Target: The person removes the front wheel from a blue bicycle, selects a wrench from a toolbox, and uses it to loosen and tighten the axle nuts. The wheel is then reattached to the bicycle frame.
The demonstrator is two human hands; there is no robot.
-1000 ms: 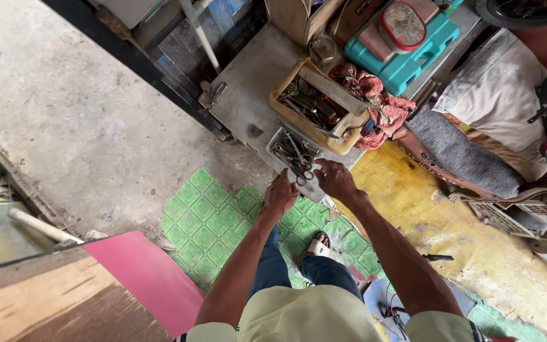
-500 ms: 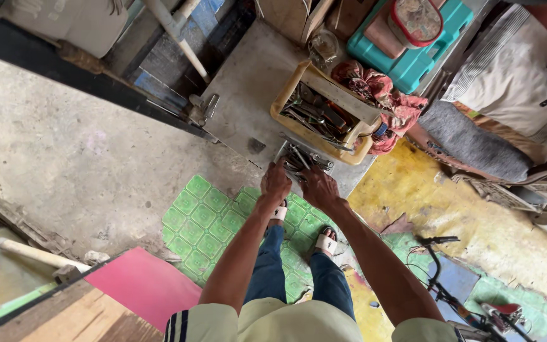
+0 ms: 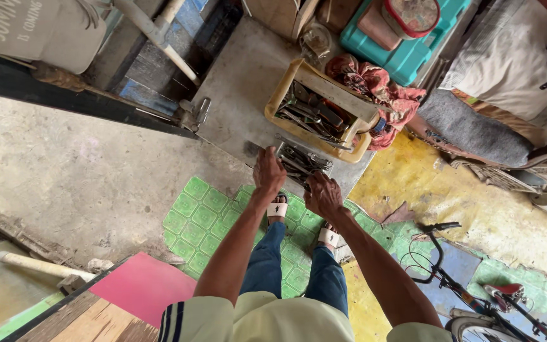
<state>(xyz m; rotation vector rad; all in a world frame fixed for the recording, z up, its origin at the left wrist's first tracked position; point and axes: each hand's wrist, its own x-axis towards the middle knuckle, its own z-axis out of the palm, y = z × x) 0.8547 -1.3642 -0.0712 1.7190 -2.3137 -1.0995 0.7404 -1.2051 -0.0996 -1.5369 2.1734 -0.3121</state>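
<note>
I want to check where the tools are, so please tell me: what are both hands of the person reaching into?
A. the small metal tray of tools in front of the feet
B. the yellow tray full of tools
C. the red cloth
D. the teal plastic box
A: the left hand and the right hand are both at the small metal tray of tools, which lies just below the yellow tray on the grey slab.
</note>
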